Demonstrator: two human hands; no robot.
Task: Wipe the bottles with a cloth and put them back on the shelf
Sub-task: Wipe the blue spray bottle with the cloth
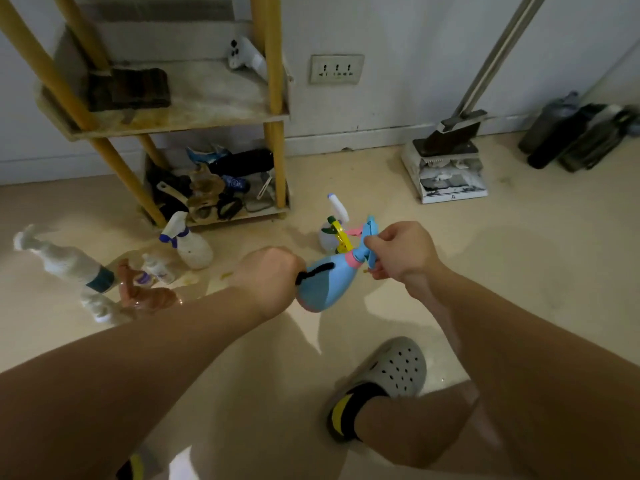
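I hold a blue spray bottle point(322, 287) with a pink collar tilted above the floor. My right hand point(398, 251) grips its blue trigger head. My left hand point(266, 275) is curled at the bottle's body, and a dark cloth point(313, 271) sticks out of it across the bottle. Several other bottles lie or stand on the floor: a white sprayer with a blue collar point(188, 242), a white bottle with a teal band point(65, 261) on its side, a small purple-labelled bottle point(157, 268), and a sprayer with a yellow trigger point(332, 233) behind the blue one. The yellow-posted shelf point(207, 114) stands at the back left.
A dark folded cloth point(128, 88) and a white gadget point(242, 55) lie on the middle shelf board; the bottom shelf point(214, 188) is full of clutter. A broom in a dustpan point(446, 168) leans on the wall, dark bottles point(571, 133) far right. My grey clog point(391, 372) is below the hands.
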